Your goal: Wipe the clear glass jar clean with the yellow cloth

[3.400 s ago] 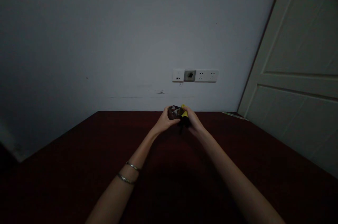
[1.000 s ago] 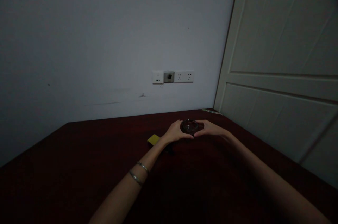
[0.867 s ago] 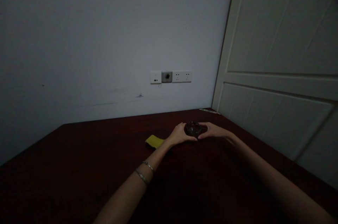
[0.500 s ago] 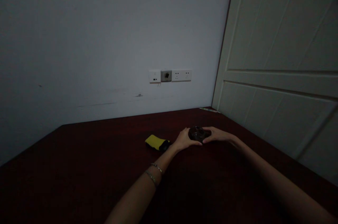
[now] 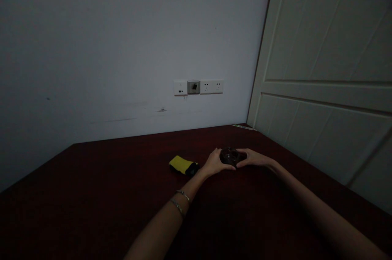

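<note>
Both of my hands are wrapped around a small, round, glossy glass object (image 5: 229,156) that looks dark against the table. Its exact kind is hard to make out in the dim light. My left hand (image 5: 214,163) curves around its left side, and my right hand (image 5: 249,158) holds its right side. The two thumbs come close together at the front. Behind my left wrist, on the left, lies a yellow and black folded cloth item (image 5: 183,165), its right end partly covered by my forearm.
The dark red table (image 5: 122,178) meets a pale wall (image 5: 122,47) at the back. Wall sockets (image 5: 211,86) sit above the table. A white panelled door (image 5: 321,59) borders the right side, and a thin patterned strip (image 5: 244,127) lies in the far corner.
The whole view has shifted very slightly. Both hands stay on the glass object, and nothing has been let go or picked up.
</note>
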`<action>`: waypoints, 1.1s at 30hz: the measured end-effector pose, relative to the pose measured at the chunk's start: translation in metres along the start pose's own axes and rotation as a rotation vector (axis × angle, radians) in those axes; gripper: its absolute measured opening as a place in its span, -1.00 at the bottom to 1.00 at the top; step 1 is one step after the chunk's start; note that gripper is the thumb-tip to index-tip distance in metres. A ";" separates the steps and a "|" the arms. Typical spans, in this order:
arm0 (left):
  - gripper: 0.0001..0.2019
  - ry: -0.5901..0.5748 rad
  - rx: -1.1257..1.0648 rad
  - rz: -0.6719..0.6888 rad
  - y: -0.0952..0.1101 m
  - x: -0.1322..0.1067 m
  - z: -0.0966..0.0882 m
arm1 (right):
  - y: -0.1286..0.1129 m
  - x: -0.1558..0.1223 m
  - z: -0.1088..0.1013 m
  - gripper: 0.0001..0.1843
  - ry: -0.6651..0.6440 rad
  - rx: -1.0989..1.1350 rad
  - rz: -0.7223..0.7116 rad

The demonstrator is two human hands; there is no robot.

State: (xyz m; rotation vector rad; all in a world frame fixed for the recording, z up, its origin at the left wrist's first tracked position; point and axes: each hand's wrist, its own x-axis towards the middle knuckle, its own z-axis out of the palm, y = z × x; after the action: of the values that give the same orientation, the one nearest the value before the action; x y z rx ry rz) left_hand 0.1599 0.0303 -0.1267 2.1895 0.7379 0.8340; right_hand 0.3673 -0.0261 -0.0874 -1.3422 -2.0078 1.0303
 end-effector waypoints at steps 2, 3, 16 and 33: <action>-0.22 -0.008 0.007 0.005 0.000 0.000 0.000 | 0.002 0.000 0.001 -0.25 0.003 0.006 0.004; -0.22 -0.013 0.010 0.011 0.001 0.000 -0.001 | 0.002 -0.001 0.001 -0.25 0.004 0.006 0.007; -0.24 -0.035 0.085 0.015 0.006 -0.003 -0.002 | 0.010 0.001 0.004 -0.18 -0.005 -0.031 0.012; -0.20 -0.085 0.164 0.030 0.003 -0.001 -0.001 | 0.011 0.001 0.004 -0.14 -0.035 -0.052 0.021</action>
State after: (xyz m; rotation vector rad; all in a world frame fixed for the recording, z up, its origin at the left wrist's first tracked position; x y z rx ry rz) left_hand 0.1594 0.0280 -0.1241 2.3717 0.7563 0.7116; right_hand 0.3699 -0.0240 -0.0984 -1.3836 -2.0638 1.0237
